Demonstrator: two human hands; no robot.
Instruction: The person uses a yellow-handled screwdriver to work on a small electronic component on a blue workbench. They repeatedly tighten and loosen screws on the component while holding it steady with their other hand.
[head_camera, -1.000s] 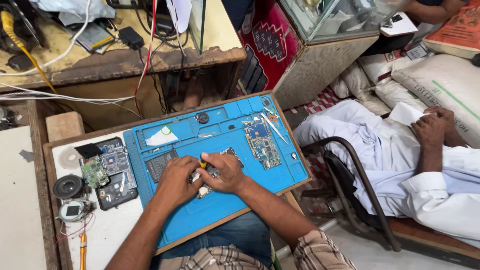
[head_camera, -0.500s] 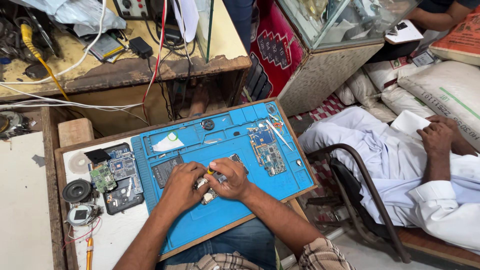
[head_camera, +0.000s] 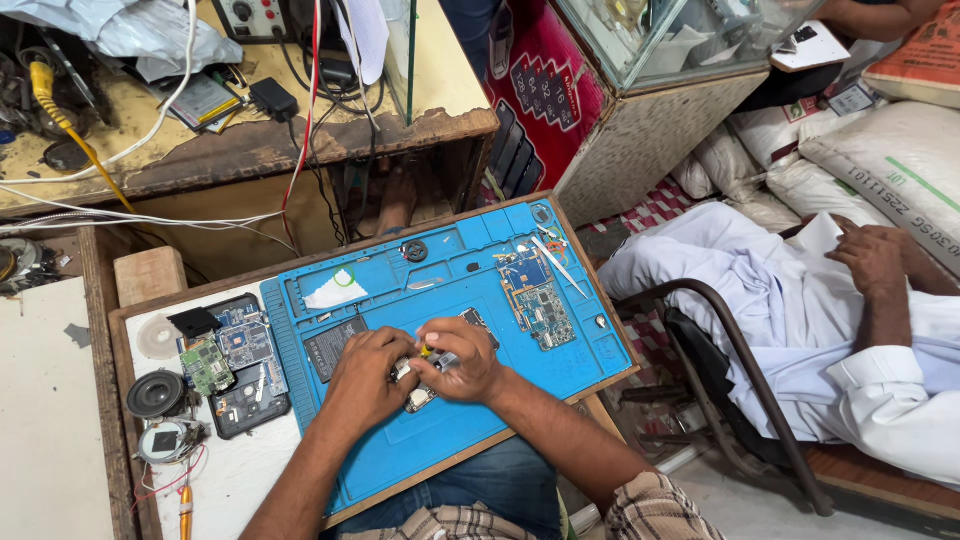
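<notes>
- Head view puts your left hand (head_camera: 365, 378) and right hand (head_camera: 462, 360) together at the middle of the blue repair mat (head_camera: 470, 440); both are clenched on a small electronic part (head_camera: 420, 392)
- that part looks metallic grey with a yellow spot by your right fingertips; mostly hidden
- a green circuit board (head_camera: 538, 300) lies on the mat, well apart; a round black speaker (head_camera: 156, 393) sits left of the mat

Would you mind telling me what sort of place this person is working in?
Most likely a small electronics repair shop. A blue repair mat covers the board on the person's lap, a bare circuit board and small speaker lie loose, and both hands work on a small device.
</notes>
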